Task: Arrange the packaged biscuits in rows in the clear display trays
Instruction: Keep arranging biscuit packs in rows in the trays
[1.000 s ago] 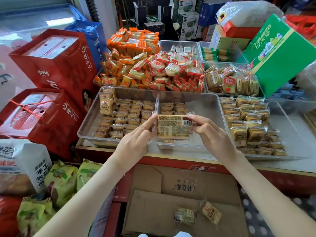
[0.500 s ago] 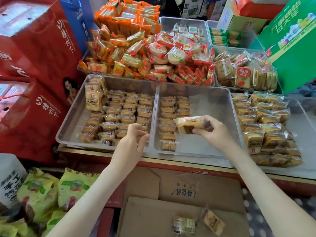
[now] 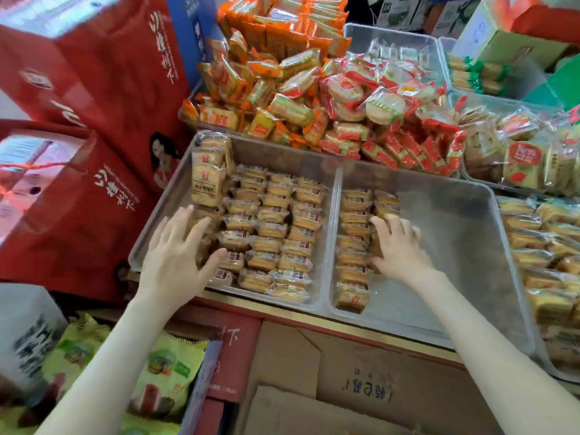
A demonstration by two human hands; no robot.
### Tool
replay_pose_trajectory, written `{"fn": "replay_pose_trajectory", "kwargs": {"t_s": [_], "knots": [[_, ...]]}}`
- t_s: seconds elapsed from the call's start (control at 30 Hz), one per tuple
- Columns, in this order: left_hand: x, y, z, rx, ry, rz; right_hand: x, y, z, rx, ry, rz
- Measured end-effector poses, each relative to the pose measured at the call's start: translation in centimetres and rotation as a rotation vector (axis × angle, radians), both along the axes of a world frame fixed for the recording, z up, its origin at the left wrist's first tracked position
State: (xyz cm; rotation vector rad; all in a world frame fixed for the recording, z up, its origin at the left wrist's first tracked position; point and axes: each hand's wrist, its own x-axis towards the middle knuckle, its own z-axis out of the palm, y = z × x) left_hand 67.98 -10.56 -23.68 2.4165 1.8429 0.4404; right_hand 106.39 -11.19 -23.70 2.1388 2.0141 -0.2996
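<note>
Two clear display trays sit side by side on the counter. The left tray (image 3: 282, 152) holds several rows of packaged biscuits (image 3: 273, 233). My left hand (image 3: 175, 255) lies with fingers spread on the leftmost row there. The middle tray (image 3: 455, 246) has one full row (image 3: 353, 240) and a short second row (image 3: 387, 202). My right hand (image 3: 401, 249) is down in this tray at the near end of the second row. Its fingers and thumb are round a biscuit packet (image 3: 375, 244), which the hand mostly hides.
A third tray (image 3: 539, 246) of biscuits stands to the right. Heaped orange and red snack packets (image 3: 298, 73) fill the trays behind. Red gift boxes (image 3: 78, 89) stand close on the left. An open cardboard box (image 3: 376, 387) and green snack bags (image 3: 166, 372) lie below the counter.
My right hand has lowered the packet from above the middle tray into its second row. My left hand has moved from the tray divider to the left tray's leftmost row. The camera has leaned closer.
</note>
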Motion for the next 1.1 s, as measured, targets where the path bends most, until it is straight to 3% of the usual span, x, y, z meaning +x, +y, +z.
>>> {"fn": "replay_pose_trajectory", "kwargs": {"t_s": [0.1, 0.17, 0.23, 0.37, 0.5, 0.6, 0.77, 0.97, 1.03, 1.1], "knots": [[-0.5, 0.7, -0.1, -0.03, -0.008, 0.044, -3.0, 2.4, 3.9, -0.029, 0.002, 0.062], [-0.5, 0.7, -0.4, -0.037, 0.013, 0.098, -6.9, 4.0, 5.8, 0.062, 0.114, 0.127], [-0.4, 0.7, -0.6, -0.05, 0.027, 0.153, -12.5, 5.7, 6.3, 0.14, 0.394, 0.133], [-0.4, 0.7, -0.9, -0.084, 0.05, 0.205, -23.3, 9.0, 4.7, 0.047, 0.948, 0.032], [-0.5, 0.8, -1.1, -0.059, 0.063, 0.186, -27.8, 13.2, 2.4, -0.044, 1.216, -0.279], [-0.5, 0.9, -1.2, -0.021, 0.052, 0.178, -28.5, 14.9, 0.3, 0.01, 1.223, -0.369], [-0.8, 1.0, -1.2, -0.049, -0.009, 0.174, -28.5, 14.4, 0.0, 0.104, 0.996, -0.209], [-1.5, 1.0, -1.1, -0.003, -0.175, 0.129, -24.8, 10.4, 4.9, 0.192, 1.048, -0.185], [-1.6, 0.7, -0.5, -0.029, -0.31, 0.111, -21.8, 8.0, 7.3, 0.128, 1.11, -0.2], [-0.5, 0.1, 1.7, -0.142, -0.608, 0.11, -18.6, 4.8, 10.0, 0.035, 1.221, -0.251]]}}
